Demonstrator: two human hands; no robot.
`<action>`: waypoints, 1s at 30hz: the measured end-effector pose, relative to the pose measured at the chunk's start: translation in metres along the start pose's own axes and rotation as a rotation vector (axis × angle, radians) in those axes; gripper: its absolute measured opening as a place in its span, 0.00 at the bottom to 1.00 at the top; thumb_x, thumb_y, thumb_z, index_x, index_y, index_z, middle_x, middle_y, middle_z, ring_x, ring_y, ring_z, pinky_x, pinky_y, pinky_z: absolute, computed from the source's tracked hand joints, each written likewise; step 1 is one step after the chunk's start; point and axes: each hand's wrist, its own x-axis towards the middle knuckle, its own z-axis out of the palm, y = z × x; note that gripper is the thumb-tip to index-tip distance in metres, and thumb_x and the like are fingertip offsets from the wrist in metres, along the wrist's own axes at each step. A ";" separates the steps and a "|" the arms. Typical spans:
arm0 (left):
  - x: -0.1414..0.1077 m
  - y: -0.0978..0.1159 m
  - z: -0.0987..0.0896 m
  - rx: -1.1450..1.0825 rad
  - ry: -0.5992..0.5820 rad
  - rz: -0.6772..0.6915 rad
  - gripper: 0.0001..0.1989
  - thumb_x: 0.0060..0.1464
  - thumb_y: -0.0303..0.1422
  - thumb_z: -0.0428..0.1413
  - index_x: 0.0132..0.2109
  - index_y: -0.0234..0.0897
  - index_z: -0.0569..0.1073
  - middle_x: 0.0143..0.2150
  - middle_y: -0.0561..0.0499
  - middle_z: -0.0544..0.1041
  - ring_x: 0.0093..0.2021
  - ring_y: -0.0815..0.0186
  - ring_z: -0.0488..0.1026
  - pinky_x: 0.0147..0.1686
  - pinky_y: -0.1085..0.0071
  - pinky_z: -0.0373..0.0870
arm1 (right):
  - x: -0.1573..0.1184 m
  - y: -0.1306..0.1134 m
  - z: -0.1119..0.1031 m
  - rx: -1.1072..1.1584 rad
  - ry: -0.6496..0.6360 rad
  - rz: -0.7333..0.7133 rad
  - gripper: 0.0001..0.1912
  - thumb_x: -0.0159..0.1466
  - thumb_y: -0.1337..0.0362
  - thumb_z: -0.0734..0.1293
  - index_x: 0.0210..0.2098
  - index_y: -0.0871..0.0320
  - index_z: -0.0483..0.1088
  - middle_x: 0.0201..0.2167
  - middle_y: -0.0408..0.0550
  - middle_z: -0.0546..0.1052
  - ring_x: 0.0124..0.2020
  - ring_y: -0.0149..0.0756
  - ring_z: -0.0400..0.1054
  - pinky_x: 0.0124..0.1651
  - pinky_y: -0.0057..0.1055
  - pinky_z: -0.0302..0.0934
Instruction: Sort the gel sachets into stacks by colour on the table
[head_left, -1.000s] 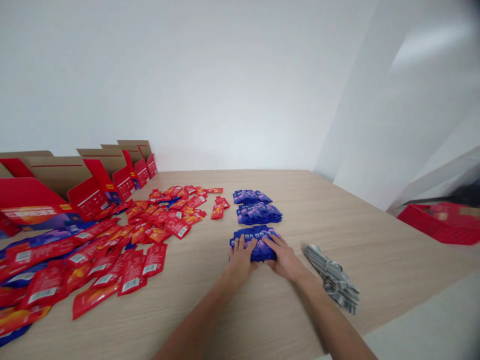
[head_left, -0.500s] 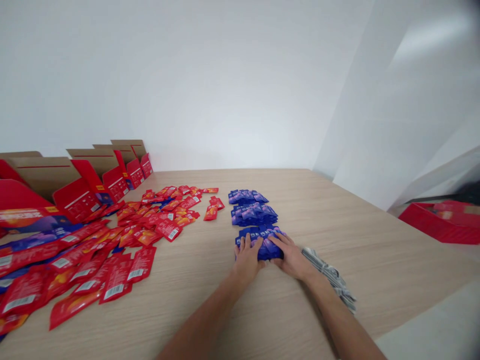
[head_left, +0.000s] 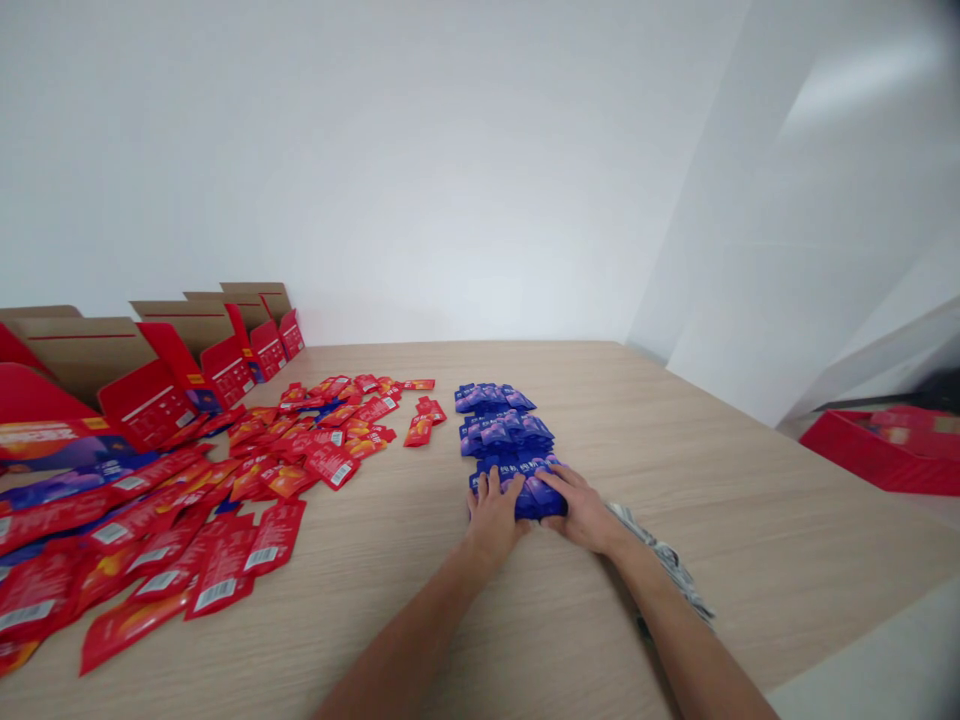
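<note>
Both of my hands hold the nearest stack of blue-purple sachets [head_left: 531, 490] on the table. My left hand [head_left: 493, 518] grips its left and front side, with fingers over the top and the thumb at the front edge. On the right side, my right hand [head_left: 583, 508] presses with its fingers on top and its thumb low at the front. Just beyond are a middle stack of blue sachets [head_left: 507, 433] and a far stack of blue sachets [head_left: 495, 397], lined up in a column. Parts of the near stack are hidden under my fingers.
Loose red sachets [head_left: 330, 462] with a few blue ones spread over the left of the wooden table [head_left: 360, 600]. Open red cartons [head_left: 150, 400] stand behind them. A grey-white striped bundle [head_left: 664, 560] lies by my right forearm. A red box [head_left: 885, 455] sits at far right.
The view has shifted very slightly. My hands stay around the near blue stack, with almost no visible movement of the sachets.
</note>
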 end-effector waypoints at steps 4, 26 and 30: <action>0.003 -0.001 0.002 -0.010 0.037 0.001 0.43 0.49 0.41 0.60 0.69 0.56 0.51 0.74 0.46 0.42 0.72 0.42 0.41 0.65 0.41 0.43 | 0.002 0.007 0.003 0.028 0.008 -0.018 0.41 0.53 0.57 0.74 0.64 0.53 0.61 0.67 0.57 0.58 0.68 0.52 0.50 0.68 0.49 0.47; -0.019 0.000 -0.005 0.049 0.144 0.085 0.44 0.49 0.47 0.59 0.70 0.52 0.50 0.74 0.41 0.45 0.71 0.40 0.42 0.65 0.39 0.38 | -0.008 -0.048 -0.013 -0.217 -0.057 0.131 0.46 0.55 0.55 0.71 0.69 0.42 0.50 0.71 0.47 0.50 0.71 0.51 0.40 0.67 0.53 0.42; -0.034 -0.007 -0.019 0.031 0.155 0.082 0.44 0.50 0.49 0.58 0.70 0.52 0.50 0.74 0.42 0.44 0.71 0.40 0.42 0.65 0.39 0.39 | -0.005 -0.070 -0.013 -0.242 -0.028 0.098 0.43 0.57 0.55 0.69 0.68 0.41 0.50 0.71 0.45 0.50 0.71 0.50 0.40 0.67 0.52 0.43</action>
